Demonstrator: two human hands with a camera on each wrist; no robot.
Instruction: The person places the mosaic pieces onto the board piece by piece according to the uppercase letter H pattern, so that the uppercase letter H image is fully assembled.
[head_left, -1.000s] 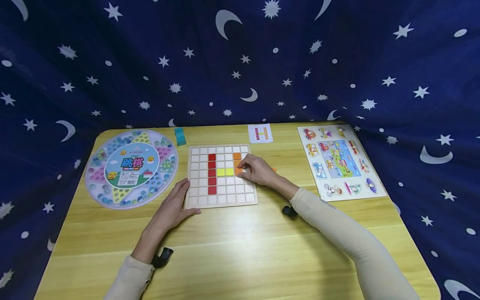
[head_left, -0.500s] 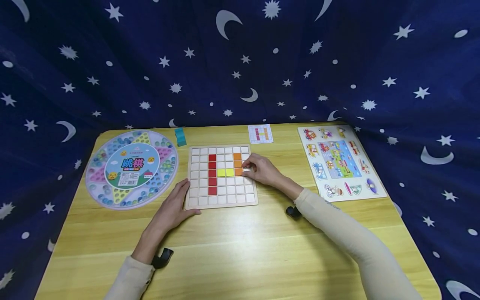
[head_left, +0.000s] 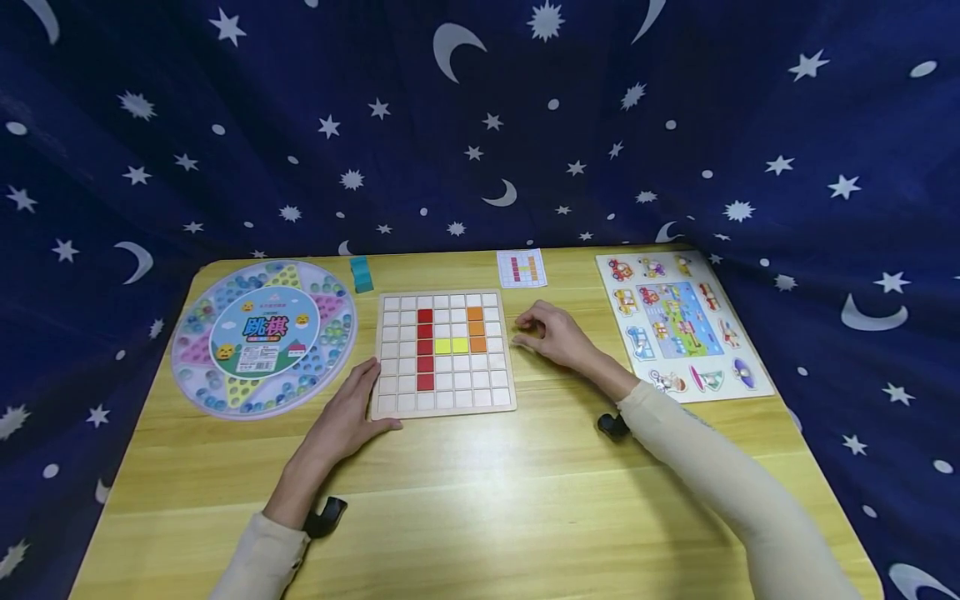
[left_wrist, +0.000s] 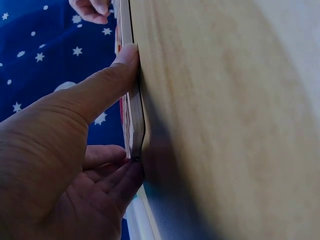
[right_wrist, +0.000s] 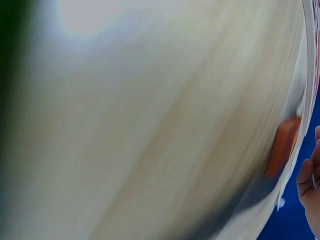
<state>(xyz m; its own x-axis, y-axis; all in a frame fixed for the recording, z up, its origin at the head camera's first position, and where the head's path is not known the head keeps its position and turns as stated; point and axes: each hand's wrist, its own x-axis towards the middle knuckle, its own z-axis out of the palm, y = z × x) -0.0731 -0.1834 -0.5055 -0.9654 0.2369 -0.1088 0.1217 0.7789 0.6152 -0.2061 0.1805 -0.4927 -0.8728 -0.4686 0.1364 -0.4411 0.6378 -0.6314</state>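
A wooden grid board (head_left: 450,400) lies mid-table, holding a column of several red tiles (head_left: 425,346), two yellow tiles (head_left: 452,345) and a column of three orange tiles (head_left: 476,328). My left hand (head_left: 348,412) holds its near-left corner, thumb along the front edge and fingers along the left side; the left wrist view shows this hand (left_wrist: 65,135) close up. Just right of the board, my right hand (head_left: 558,335) hovers with loosely curled fingers and nothing visible between them. The right wrist view has an orange block (right_wrist: 283,147) on the table beside that hand (right_wrist: 311,185).
A pattern card (head_left: 521,268) lies behind the board, and a teal block stack (head_left: 361,273) is at the back left. A round marble game board (head_left: 262,337) sits left. On the right lies a picture puzzle (head_left: 678,325). A starry curtain (head_left: 480,125) hangs behind the table.
My right hand has drawn back from the orange column to the right, off the board, leaving three orange tiles uncovered. My left hand has stayed at the corner.
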